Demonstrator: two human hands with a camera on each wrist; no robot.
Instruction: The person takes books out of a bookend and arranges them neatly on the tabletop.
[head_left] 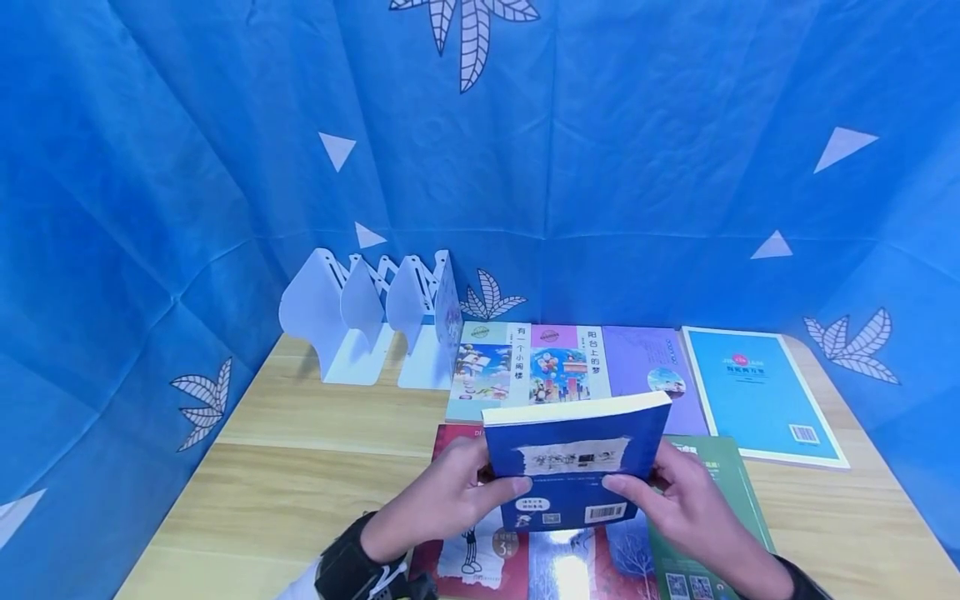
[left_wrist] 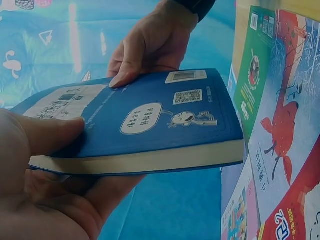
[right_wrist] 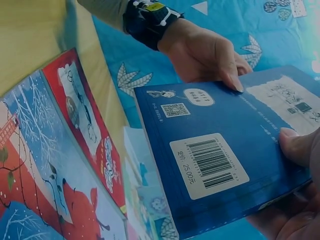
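Observation:
A dark blue paperback book [head_left: 570, 467] is held up above the table, its back cover with barcode and QR code facing me. My left hand [head_left: 457, 492] grips its left side, thumb on the cover and fingers behind. On the opposite side my right hand [head_left: 686, 500] grips it the same way. The barcode [right_wrist: 210, 165] shows large in the right wrist view, and the page edges [left_wrist: 150, 159] face the left wrist camera. Beneath lie a red book [head_left: 480, 550], a book with a red animal and white branches [left_wrist: 285, 130], and a green book [head_left: 712, 475].
A white folding bookend rack [head_left: 375, 308] stands at the table's back left. Along the back lie two picture-cover books [head_left: 491, 371] [head_left: 566, 367], a purple book [head_left: 645, 358] and a light blue book [head_left: 765, 392]. Blue patterned cloth [head_left: 555, 167] hangs behind and at the sides.

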